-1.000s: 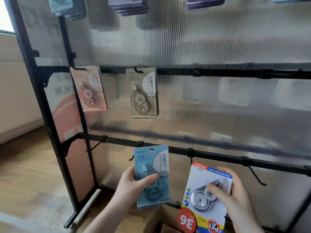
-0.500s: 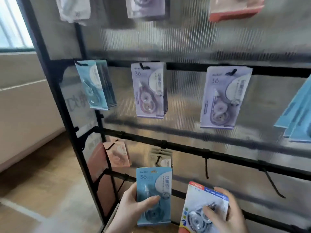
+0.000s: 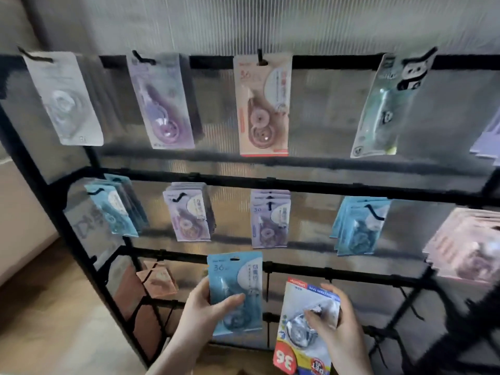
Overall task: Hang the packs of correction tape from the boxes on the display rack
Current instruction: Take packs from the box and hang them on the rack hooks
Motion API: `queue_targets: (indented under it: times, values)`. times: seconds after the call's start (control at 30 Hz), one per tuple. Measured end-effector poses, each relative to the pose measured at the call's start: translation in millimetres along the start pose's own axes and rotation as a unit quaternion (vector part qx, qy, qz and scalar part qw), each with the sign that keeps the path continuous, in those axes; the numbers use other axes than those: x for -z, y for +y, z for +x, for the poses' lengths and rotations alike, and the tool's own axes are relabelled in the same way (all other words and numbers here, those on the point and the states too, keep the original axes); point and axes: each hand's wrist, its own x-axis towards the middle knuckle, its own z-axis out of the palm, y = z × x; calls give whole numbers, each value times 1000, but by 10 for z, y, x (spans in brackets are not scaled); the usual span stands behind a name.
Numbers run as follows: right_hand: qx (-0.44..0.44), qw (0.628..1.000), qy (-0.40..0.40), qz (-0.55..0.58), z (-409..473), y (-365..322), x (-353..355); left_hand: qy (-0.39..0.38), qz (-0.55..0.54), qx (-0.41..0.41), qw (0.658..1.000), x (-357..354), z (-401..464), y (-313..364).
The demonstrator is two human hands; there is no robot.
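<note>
My left hand (image 3: 203,309) grips a blue pack of correction tape (image 3: 238,280) upright, in front of the lower rail of the black display rack (image 3: 297,185). My right hand (image 3: 338,326) holds a white pack with a red "36" badge (image 3: 300,331), tilted, lower and to the right. Packs hang from hooks on the rack's upper rows: a white pack (image 3: 65,101), a purple pack (image 3: 162,104), a peach pack (image 3: 262,106) and a panda pack (image 3: 387,104) on top, with blue stacks (image 3: 113,212) and purple stacks (image 3: 270,220) in the row below.
A ribbed translucent panel (image 3: 297,25) backs the rack. Bare black hooks (image 3: 408,301) stick out of the lower right rails. A peach pack (image 3: 157,280) hangs low on the left. A wooden floor (image 3: 48,315) lies to the left of the rack's post.
The view has tilted upward, so higher rows of hanging packs have come into sight. Both hands still hold their packs, which sit higher against the rack than before.
</note>
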Motion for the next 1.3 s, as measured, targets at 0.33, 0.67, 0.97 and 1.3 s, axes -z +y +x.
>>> queue_targets:
  times: [0.33,0.67,0.97,1.3]
  values:
    - [-14,1000,-17,-12,-56,26,199,11,-4,24,1000,-311,-172,-132]
    - [-42,998,-34,-22,-63,316,214,35,-14,81,996,-293,-258,-512]
    - [-22,999,-5,-32,119,398,583,-9,-14,47,999,-812,2,-317]
    - [-28,997,59,-49,490,539,952,-95,17,-22,995,-1808,517,65]
